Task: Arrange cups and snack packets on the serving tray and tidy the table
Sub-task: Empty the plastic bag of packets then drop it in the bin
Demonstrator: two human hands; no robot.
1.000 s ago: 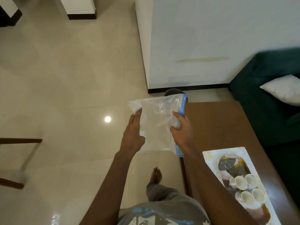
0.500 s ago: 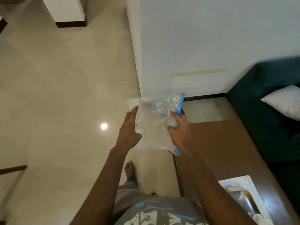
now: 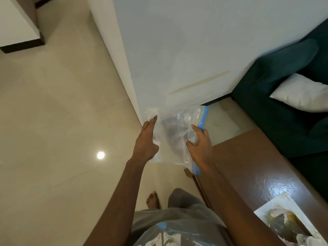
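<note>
A clear plastic zip bag [image 3: 174, 135] with a blue seal strip hangs in front of me, held between both hands past the far end of the brown table [image 3: 248, 167]. My left hand [image 3: 145, 142] grips its left edge and my right hand [image 3: 199, 148] grips the side by the blue strip. Something dark shows through the bag, too blurred to identify. The white patterned serving tray [image 3: 262, 212] lies at the bottom right on the table, mostly cut off by the frame edge, with one white cup [image 3: 305, 239] just showing.
A white wall [image 3: 177, 50] with a corner stands straight ahead. A dark green sofa [image 3: 276, 96] with a white cushion [image 3: 301, 93] sits on the right beyond the table. Glossy tiled floor [image 3: 53, 130] spreads to the left. My bare foot [image 3: 152, 200] stands beside the table edge.
The view has tilted and moved closer to the wall, so the tray and cups slid toward the bottom right corner. Both hands keep hold of the bag.
</note>
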